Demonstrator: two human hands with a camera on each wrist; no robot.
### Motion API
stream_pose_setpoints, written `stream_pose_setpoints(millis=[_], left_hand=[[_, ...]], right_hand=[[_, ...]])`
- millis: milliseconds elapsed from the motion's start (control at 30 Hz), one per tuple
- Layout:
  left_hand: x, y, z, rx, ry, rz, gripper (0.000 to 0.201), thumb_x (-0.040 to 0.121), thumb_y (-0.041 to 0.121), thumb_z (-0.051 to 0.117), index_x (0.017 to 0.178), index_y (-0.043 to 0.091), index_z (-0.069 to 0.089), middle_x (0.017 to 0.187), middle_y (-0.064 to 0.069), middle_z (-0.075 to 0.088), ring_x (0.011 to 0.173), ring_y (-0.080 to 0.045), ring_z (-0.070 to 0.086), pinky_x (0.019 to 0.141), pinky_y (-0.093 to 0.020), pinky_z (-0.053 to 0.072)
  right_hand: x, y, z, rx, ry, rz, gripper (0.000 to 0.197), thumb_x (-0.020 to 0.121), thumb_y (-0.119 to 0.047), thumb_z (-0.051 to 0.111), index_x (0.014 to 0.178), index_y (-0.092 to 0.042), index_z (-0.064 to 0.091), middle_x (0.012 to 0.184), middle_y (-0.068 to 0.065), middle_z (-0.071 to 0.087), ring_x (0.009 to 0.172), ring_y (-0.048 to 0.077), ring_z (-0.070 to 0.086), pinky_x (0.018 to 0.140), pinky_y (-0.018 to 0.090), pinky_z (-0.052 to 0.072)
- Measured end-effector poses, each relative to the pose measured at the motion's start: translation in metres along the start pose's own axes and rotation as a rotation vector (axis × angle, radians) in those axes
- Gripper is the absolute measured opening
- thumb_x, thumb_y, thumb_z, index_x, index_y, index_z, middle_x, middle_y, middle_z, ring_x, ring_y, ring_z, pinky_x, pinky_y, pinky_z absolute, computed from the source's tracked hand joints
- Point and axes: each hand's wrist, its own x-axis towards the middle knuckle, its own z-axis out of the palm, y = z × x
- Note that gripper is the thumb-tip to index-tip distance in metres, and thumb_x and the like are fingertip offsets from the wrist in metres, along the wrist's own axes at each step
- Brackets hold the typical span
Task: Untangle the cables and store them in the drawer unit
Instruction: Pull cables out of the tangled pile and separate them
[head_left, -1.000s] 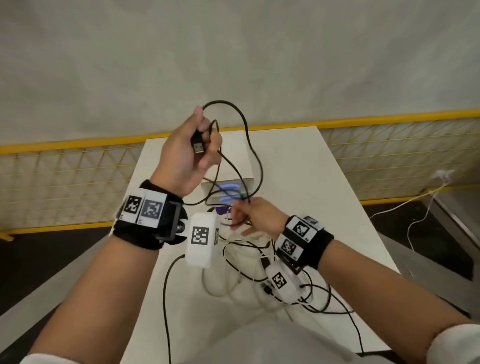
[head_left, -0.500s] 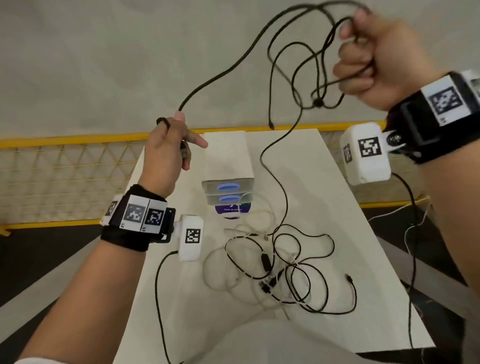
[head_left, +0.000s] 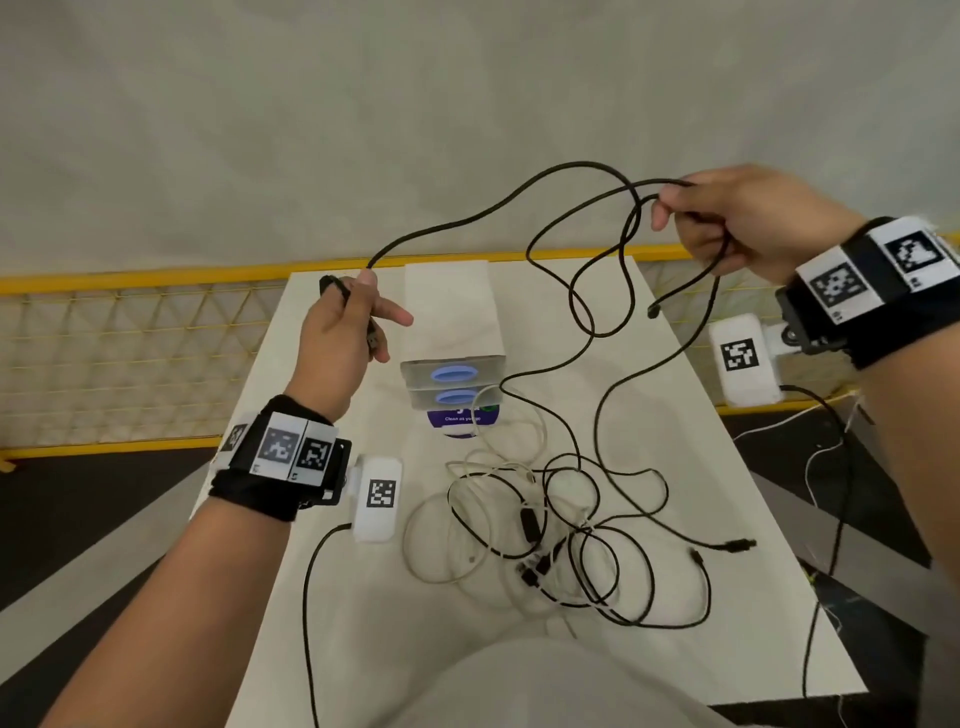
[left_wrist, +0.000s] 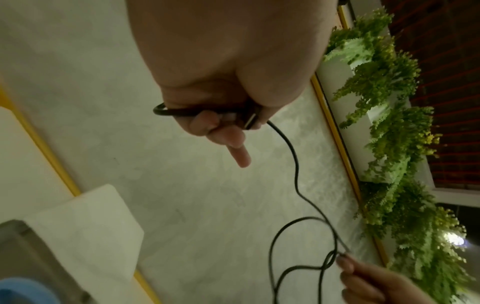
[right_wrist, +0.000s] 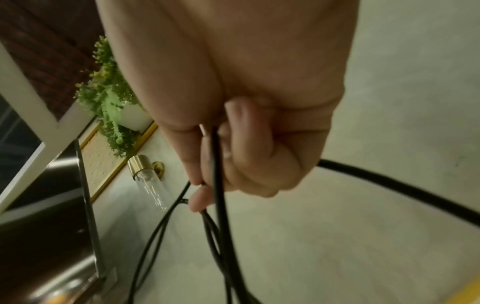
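While the left hand (head_left: 340, 332) is pinching the plug end of the black cable (head_left: 582, 322) beside the drawer unit (head_left: 451, 332), the right hand (head_left: 748, 221) is gripping its loops higher up. It is looking light, bendy and floppy, so holding near the plug is probably best. Its far part is trailing into the cable pile (head_left: 561, 525) on the surface (head_left: 322, 597) in front of the drawer unit.

A thin black matt rubbery cable (head_left: 582, 332) runs between the fingers; beneath them, a smooth white table (head_left: 332, 571) and a translucent grey plastic drawer unit (head_left: 452, 366).
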Motion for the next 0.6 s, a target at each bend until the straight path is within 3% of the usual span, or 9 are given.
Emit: stream_pose_setpoints(millis=[133,233,300,333,367,433,467,533,600], left_hand=[[-0.009,-0.009,0.010,-0.021,-0.024,-0.038,0.030,0.103,0.029,0.036,0.080,0.013,0.045,0.082,-0.009,0.068,0.043,-0.010,0.047,0.046,-0.015,0.039],[-0.016,-0.021,0.017,0.000,-0.049,-0.084,0.030,0.103,0.027,0.036,0.082,0.009,0.047,0.081,-0.009,0.068,0.044,-0.008,0.049,0.047,-0.015,0.040],[-0.021,-0.030,0.021,0.019,-0.077,-0.098,0.029,0.103,0.025,0.038,0.080,0.009,0.048,0.080,-0.009,0.068,0.045,-0.008,0.050,0.049,-0.015,0.040],[-0.024,-0.035,0.022,0.028,-0.097,-0.103,0.028,0.103,0.023,0.039,0.078,0.012,0.049,0.079,-0.009,0.068,0.046,-0.008,0.050,0.049,-0.015,0.040],[-0.028,-0.040,0.022,0.039,-0.119,-0.109,0.028,0.103,0.021,0.040,0.078,0.014,0.050,0.079,-0.009,0.068,0.046,-0.007,0.051,0.050,-0.014,0.040],[-0.033,-0.049,0.021,0.083,-0.158,-0.115,0.027,0.102,0.017,0.041,0.078,0.015,0.053,0.080,-0.008,0.067,0.048,-0.007,0.052,0.051,-0.013,0.040],[-0.035,-0.053,0.020,0.115,-0.168,-0.115,0.027,0.102,0.016,0.041,0.078,0.017,0.054,0.081,-0.007,0.068,0.048,-0.008,0.052,0.052,-0.012,0.040],[-0.037,-0.060,0.017,0.159,-0.165,-0.127,0.026,0.102,0.016,0.042,0.080,0.021,0.056,0.081,-0.007,0.069,0.051,-0.012,0.053,0.052,-0.012,0.041],[-0.037,-0.063,0.015,0.163,-0.148,-0.147,0.026,0.101,0.015,0.042,0.080,0.021,0.056,0.083,-0.007,0.070,0.054,-0.017,0.054,0.052,-0.013,0.041]], right_hand=[[-0.006,-0.004,-0.003,0.161,-0.050,-0.014,0.030,0.101,-0.026,0.036,0.079,-0.018,0.054,0.047,-0.010,0.025,0.039,0.004,0.020,0.037,0.015,0.010],[0.010,0.019,0.017,0.117,0.055,0.111,0.026,0.099,-0.027,0.041,0.081,-0.019,0.057,0.050,-0.006,0.035,0.041,0.008,0.032,0.040,0.018,0.026],[0.020,0.050,0.037,-0.083,0.147,0.260,0.017,0.096,-0.026,0.046,0.088,-0.017,0.058,0.061,-0.001,0.046,0.050,0.013,0.047,0.049,0.025,0.040],[0.022,0.069,0.046,-0.204,0.154,0.315,0.017,0.096,-0.027,0.048,0.100,-0.014,0.058,0.072,0.001,0.052,0.060,0.017,0.055,0.055,0.030,0.047],[0.023,0.090,0.054,-0.333,0.126,0.364,0.029,0.095,-0.029,0.051,0.117,-0.012,0.054,0.088,0.005,0.057,0.079,0.024,0.062,0.068,0.036,0.051],[0.017,0.123,0.071,-0.564,0.089,0.444,0.060,0.090,-0.034,0.060,0.141,-0.015,0.035,0.128,0.015,0.047,0.121,0.037,0.048,0.097,0.045,0.041],[0.012,0.135,0.081,-0.611,0.134,0.408,0.065,0.087,-0.034,0.063,0.143,-0.017,0.033,0.138,0.016,0.038,0.128,0.038,0.040,0.102,0.045,0.036],[0.001,0.146,0.097,-0.524,0.263,0.205,0.043,0.087,-0.024,0.063,0.127,-0.017,0.048,0.125,0.013,0.048,0.116,0.034,0.049,0.093,0.038,0.040],[-0.009,0.152,0.110,-0.329,0.243,0.080,0.008,0.089,-0.014,0.056,0.094,-0.020,0.058,0.086,0.005,0.061,0.082,0.025,0.061,0.073,0.030,0.044]])
